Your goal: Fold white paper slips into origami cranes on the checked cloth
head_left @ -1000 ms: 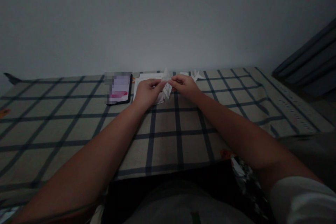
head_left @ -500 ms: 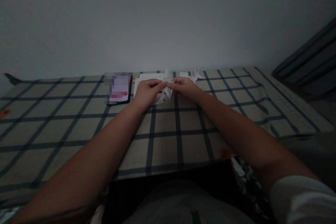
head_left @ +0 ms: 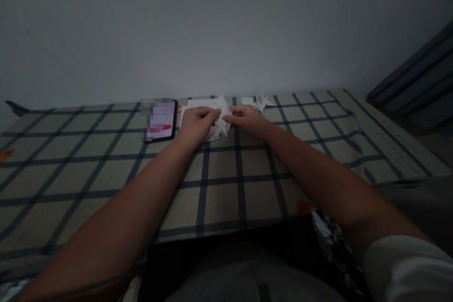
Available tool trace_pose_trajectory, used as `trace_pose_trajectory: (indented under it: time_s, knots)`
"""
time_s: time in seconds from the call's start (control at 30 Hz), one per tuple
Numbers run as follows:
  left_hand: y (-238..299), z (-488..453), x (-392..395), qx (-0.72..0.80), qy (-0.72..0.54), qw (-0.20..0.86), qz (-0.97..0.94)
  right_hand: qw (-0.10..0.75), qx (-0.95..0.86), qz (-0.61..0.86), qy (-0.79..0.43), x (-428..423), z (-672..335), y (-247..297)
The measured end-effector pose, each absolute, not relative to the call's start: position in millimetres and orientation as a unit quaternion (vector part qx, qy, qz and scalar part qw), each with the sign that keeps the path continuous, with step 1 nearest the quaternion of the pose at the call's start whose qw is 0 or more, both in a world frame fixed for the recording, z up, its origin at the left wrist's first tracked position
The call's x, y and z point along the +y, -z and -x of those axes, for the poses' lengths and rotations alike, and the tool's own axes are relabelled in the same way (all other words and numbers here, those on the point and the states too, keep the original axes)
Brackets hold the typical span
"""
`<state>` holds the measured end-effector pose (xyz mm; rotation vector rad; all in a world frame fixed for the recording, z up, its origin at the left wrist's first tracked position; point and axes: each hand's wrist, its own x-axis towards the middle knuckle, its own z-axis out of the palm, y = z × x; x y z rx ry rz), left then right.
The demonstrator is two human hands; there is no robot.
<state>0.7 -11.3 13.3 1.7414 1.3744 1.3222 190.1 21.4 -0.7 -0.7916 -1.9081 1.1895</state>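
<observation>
A piece of white folded paper [head_left: 222,120] with pointed ends at top and bottom is held over the table, between my hands. My left hand [head_left: 198,123] pinches its left side between thumb and fingers. On the other side, my right hand [head_left: 247,117] has its thumb and fingertips closed at the paper's right edge; the fine contact is too small to make out. Just beyond my right hand lies another folded white paper figure [head_left: 262,103] with pointed, wing-like parts. Flat white sheets [head_left: 212,135] lie partly hidden under my left hand.
A phone [head_left: 161,120] with a lit, partly blurred screen lies left of the sheets. The checked tablecloth [head_left: 222,198] covers the table, which meets a plain wall [head_left: 226,28] at the back. A dark curtain [head_left: 421,75] hangs at the right.
My hands have drawn slightly apart, the left thumb backing off to the left. The folded paper has shifted a little left and shows more of its surface between them.
</observation>
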Motion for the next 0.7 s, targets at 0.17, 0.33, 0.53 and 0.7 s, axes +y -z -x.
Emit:
trace_pose_trajectory:
  time_s: [0.17,0.33,0.53,0.7]
  knots:
    - [-12,-2,-11,0.496,-0.492,0.326,-0.636,0.398,-0.719,0.310,-0.479,21,-191,0]
    - [-5,-2,-8,0.447,-0.472,0.434,-0.624,0.426,-0.675,0.324,-0.507,28,-193,5]
    - [-3,0,-5,0.419,-0.459,0.485,-0.615,0.422,-0.669,0.336,-0.512,25,-193,0]
    - [-6,-1,-6,0.433,-0.456,0.494,-0.601,0.410,-0.662,0.342,-0.525,23,-191,-2]
